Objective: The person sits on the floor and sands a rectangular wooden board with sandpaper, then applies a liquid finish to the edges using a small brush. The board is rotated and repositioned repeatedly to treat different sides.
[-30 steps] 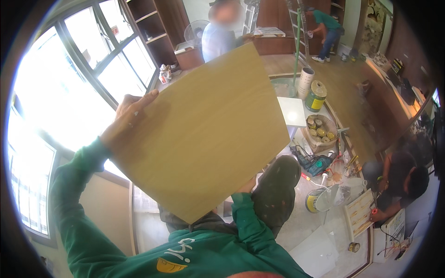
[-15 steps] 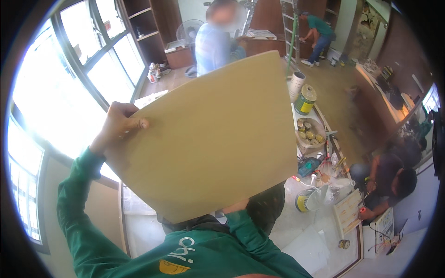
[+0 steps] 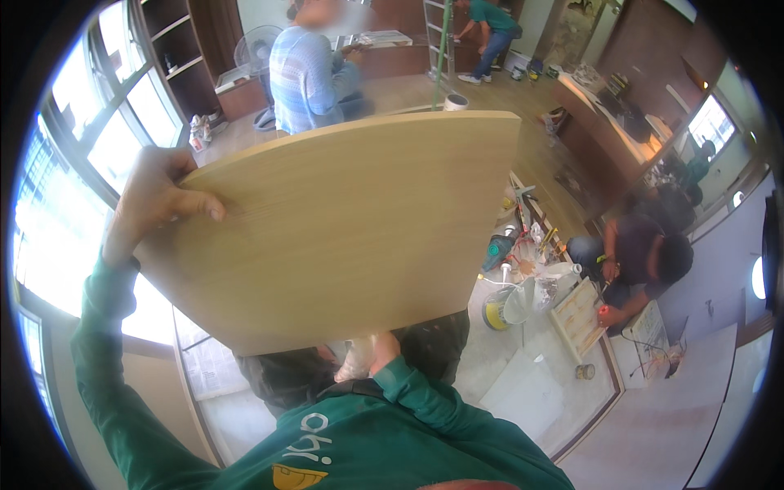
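A large, pale tan wooden panel (image 3: 343, 237) is held up in front of me, tilted, its thick far edge facing up. At its upper left edge my left hand (image 3: 167, 196) is closed, with the thumb on the near face and the fingers around behind. Just below the panel's lower edge is my right hand (image 3: 384, 351), its fingers mostly hidden. Beside it shows a pale, crumpled, somewhat shiny thing (image 3: 356, 359); I cannot tell whether the hand grips it.
A white work surface (image 3: 482, 371) lies under the panel, with a green power tool (image 3: 496, 251), a can (image 3: 496, 312) and clutter. At right a person (image 3: 645, 261) works on a small frame (image 3: 578, 318). Another person (image 3: 306, 77) sits beyond the panel; a ladder (image 3: 436, 37) stands behind.
The panel and my left hand have shifted left in view, and the panel has tipped so its far edge shows. More of my right hand and the crumpled thing have come into sight.
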`<action>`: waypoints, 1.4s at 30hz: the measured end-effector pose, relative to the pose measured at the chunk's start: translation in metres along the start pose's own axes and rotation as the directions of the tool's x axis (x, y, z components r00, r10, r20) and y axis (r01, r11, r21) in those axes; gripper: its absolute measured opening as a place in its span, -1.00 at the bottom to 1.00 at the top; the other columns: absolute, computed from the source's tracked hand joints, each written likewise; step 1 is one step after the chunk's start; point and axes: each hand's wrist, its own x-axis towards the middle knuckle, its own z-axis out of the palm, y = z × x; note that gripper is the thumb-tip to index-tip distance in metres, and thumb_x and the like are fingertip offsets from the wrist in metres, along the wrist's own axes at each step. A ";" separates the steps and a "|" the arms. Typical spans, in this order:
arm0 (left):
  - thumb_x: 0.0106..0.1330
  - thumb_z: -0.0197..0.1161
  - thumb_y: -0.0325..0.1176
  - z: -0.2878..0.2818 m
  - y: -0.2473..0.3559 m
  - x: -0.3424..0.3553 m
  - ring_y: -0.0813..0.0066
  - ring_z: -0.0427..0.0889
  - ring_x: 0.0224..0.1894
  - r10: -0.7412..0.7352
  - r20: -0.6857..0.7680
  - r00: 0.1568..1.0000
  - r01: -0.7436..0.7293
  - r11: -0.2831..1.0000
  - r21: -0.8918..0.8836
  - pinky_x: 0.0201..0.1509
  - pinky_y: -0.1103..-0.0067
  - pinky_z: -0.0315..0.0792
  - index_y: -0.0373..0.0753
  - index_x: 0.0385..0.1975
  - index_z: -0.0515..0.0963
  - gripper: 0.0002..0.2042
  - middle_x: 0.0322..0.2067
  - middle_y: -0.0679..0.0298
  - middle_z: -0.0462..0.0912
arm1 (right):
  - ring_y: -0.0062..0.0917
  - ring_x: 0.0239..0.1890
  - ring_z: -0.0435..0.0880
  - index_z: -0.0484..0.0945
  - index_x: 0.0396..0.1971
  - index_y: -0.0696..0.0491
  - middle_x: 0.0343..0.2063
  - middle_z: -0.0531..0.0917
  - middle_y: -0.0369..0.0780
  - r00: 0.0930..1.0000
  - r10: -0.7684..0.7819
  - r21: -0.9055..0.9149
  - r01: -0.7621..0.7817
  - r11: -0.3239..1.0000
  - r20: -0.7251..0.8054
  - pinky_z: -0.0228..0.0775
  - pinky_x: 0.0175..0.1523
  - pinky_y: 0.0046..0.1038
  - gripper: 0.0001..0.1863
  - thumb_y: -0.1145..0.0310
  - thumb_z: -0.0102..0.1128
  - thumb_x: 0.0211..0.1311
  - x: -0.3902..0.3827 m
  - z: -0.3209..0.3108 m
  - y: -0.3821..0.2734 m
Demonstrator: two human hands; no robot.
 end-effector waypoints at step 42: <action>0.30 -0.01 0.40 -0.035 -0.048 -0.044 0.18 0.70 -0.36 0.060 -0.059 0.996 -0.063 0.997 -0.044 -0.08 0.34 0.57 -0.35 -0.31 0.75 -0.22 -0.49 0.00 0.72 | -0.38 0.03 0.61 0.44 0.15 0.31 0.00 0.60 -0.07 0.392 -0.853 -0.258 0.913 0.316 0.344 0.39 0.18 -0.42 -0.47 0.37 0.20 0.21 -0.146 0.045 -0.273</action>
